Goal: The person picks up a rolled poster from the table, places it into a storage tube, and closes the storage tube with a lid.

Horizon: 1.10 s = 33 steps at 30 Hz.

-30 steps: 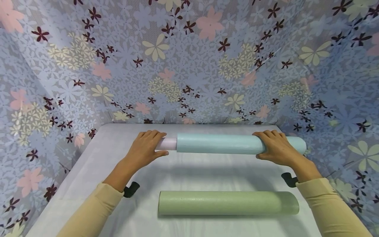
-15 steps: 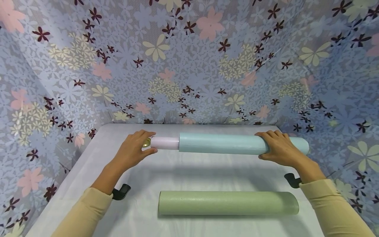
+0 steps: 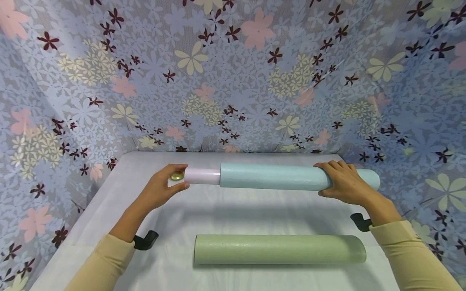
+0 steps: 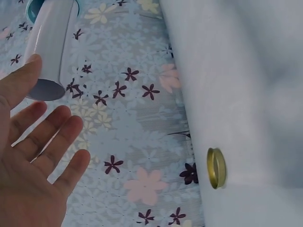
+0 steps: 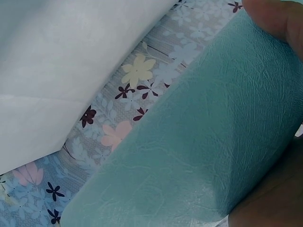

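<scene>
A light blue tube (image 3: 269, 176) is held level above the table, with a narrower pale lilac tube (image 3: 202, 176) sticking out of its left end. My right hand (image 3: 344, 182) grips the blue tube near its right end; the right wrist view shows its wrinkled surface close up. My left hand (image 3: 160, 188) is at the lilac tube's free end, thumb and fingers spread. In the left wrist view the thumb overlaps the lilac tube (image 4: 49, 56), and the other fingertips are apart from it. Whether the thumb touches it, I cannot tell.
A green tube (image 3: 280, 249) lies on the white-covered table (image 3: 174, 266), nearer to me. A gold-coloured ring (image 4: 216, 168) rests on the table, left of the lilac tube's end. Flowered cloth (image 3: 225, 81) hangs behind and at both sides.
My left hand has moved left and its fingers have come away from the lilac tube, showing more of it and the gold ring. The blue tube and right hand have shifted slightly right.
</scene>
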{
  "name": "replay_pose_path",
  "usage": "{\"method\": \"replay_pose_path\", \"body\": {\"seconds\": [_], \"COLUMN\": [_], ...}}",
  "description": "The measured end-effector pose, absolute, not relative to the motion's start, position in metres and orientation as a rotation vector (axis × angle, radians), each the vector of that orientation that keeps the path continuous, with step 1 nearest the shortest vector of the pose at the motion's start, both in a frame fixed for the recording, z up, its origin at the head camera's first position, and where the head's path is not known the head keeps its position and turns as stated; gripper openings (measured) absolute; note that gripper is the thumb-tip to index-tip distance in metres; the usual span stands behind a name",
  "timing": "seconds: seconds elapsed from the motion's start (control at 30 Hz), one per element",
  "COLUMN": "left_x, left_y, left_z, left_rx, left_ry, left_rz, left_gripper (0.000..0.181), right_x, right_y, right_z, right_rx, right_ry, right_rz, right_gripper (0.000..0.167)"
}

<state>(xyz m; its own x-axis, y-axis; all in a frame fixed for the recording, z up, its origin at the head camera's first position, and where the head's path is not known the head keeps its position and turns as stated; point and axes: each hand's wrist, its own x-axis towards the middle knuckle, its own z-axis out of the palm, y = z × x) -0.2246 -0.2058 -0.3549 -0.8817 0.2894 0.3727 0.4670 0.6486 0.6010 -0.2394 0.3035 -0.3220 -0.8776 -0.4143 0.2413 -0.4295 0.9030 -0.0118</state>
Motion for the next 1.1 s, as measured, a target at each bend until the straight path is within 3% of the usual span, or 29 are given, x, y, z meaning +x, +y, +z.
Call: {"method": "replay_pose_path", "body": {"seconds": [1.1], "left_x": [-0.224], "left_y": [-0.202], "left_z": [-0.367], "left_rx": [-0.660], "left_ry": [-2.523], "left_rz": [-1.350], "left_gripper": [0.050], "right_x": [-0.239], "right_y": [0.299], "right_z": [-0.323], "right_rx": [0.650], "right_ry": [-2.839], "right_rz": [0.100], "right_gripper": [0.076]}}
